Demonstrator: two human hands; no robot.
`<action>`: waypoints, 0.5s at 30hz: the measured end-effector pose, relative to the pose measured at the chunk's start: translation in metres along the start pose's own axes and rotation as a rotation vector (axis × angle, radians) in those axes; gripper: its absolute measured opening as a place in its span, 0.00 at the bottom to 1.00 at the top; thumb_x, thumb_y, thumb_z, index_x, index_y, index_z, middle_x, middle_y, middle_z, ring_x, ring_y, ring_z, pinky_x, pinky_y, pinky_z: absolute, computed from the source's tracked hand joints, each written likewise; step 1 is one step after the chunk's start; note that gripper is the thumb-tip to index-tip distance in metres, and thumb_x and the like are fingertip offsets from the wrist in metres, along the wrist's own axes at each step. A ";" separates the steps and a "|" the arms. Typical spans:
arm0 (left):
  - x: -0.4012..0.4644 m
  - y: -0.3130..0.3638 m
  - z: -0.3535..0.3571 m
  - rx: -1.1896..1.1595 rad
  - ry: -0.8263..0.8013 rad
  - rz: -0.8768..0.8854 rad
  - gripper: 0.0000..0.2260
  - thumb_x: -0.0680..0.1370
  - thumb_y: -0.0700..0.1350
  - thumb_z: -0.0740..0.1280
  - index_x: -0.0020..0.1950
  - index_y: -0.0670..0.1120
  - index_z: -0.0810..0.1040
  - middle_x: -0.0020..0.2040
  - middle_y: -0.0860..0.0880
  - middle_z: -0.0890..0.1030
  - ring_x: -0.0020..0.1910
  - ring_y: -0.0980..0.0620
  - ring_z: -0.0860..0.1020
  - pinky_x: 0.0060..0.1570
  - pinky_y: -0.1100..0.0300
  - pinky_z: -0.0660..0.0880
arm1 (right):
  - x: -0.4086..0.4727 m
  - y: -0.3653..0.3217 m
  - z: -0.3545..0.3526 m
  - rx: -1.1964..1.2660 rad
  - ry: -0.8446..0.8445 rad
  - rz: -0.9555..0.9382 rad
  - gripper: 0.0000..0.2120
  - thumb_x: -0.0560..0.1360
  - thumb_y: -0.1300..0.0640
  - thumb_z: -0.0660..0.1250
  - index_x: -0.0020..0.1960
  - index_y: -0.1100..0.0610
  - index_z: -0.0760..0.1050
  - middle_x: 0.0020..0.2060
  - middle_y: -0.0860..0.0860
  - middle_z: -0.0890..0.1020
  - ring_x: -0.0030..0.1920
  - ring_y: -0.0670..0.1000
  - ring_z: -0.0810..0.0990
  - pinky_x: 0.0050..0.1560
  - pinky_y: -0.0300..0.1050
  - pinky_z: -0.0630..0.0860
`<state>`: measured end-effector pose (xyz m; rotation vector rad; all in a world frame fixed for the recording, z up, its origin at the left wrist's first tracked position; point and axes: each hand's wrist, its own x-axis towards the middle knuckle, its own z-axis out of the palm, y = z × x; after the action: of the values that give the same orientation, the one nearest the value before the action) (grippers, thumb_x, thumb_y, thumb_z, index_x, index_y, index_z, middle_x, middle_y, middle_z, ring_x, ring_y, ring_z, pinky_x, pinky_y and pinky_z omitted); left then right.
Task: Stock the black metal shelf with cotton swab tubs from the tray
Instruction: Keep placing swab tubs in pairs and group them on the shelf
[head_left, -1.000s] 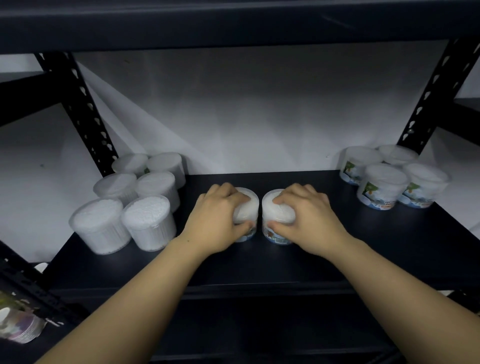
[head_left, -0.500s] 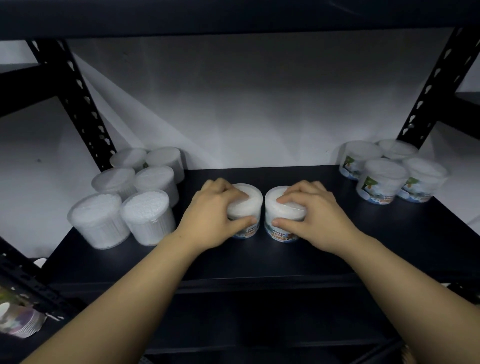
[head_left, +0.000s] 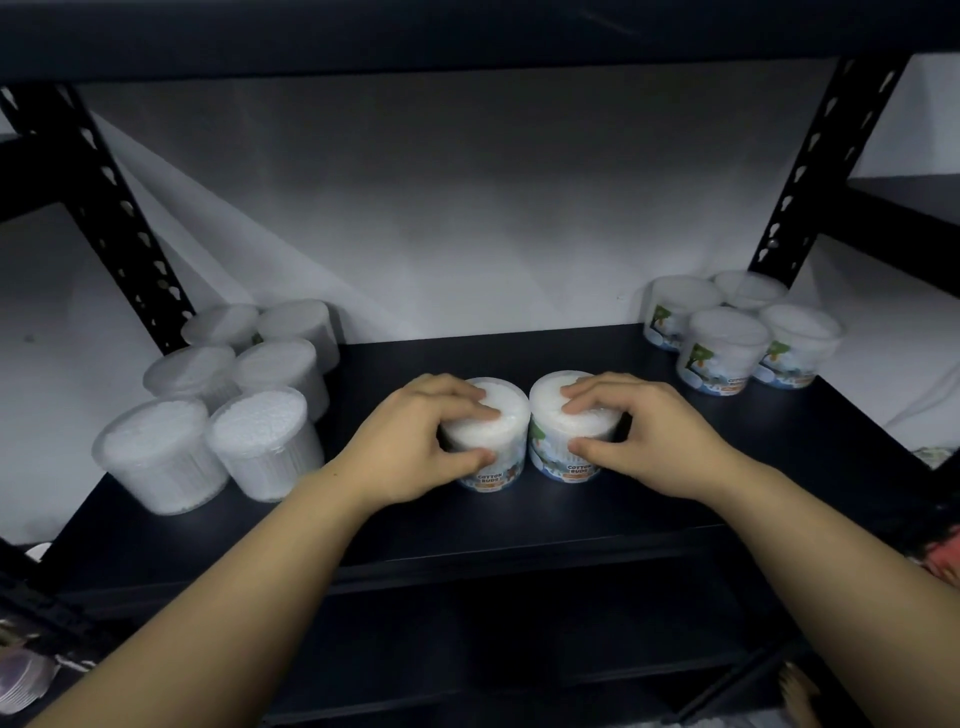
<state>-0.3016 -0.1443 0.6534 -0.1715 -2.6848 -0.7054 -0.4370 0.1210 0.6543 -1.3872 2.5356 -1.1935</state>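
Left stack: six cotton swab tubs stand in two rows at the left end of your black metal shelf, beside the perforated left upright. No labels show on them from here.

Your left hand: it grips the left tub from above, fingers curled over the lid, thumb pressed on the near wall. The label under your thumb reads "COTTON BUDS".

Centre: the two held tubs stand upright on the shelf, side by side and touching or nearly so, midway between the end groups and well apart from both.

Your right hand: it grips the right tub the same way, fingertips on the lid, thumb against the front wall above its printed label.

Right group: four labelled tubs cluster at the right end, near the right upright, tree pictures facing you.

Behind: a white wall backs the shelf; another shelf board spans overhead.

Tray: not in view.
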 end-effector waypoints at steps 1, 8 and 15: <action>0.003 0.003 0.002 -0.001 -0.005 0.004 0.20 0.68 0.61 0.73 0.59 0.58 0.84 0.61 0.60 0.79 0.61 0.59 0.75 0.64 0.61 0.70 | -0.002 0.001 -0.003 0.000 0.000 0.007 0.16 0.68 0.56 0.80 0.55 0.47 0.84 0.60 0.38 0.81 0.65 0.38 0.76 0.68 0.42 0.72; 0.032 0.027 0.030 -0.032 -0.027 0.035 0.21 0.68 0.62 0.72 0.59 0.60 0.84 0.61 0.63 0.78 0.62 0.60 0.73 0.64 0.61 0.71 | -0.024 0.021 -0.035 -0.017 0.026 0.083 0.16 0.68 0.55 0.80 0.55 0.47 0.84 0.60 0.37 0.81 0.65 0.38 0.76 0.69 0.44 0.72; 0.071 0.068 0.073 -0.059 -0.034 0.085 0.20 0.69 0.55 0.78 0.61 0.56 0.83 0.61 0.63 0.77 0.61 0.60 0.72 0.61 0.65 0.70 | -0.053 0.045 -0.082 -0.088 0.088 0.182 0.16 0.68 0.44 0.80 0.53 0.46 0.83 0.59 0.36 0.81 0.62 0.35 0.76 0.65 0.38 0.72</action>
<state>-0.3759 -0.0470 0.6510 -0.3137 -2.6725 -0.7616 -0.4658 0.2239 0.6671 -1.1120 2.7353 -1.1489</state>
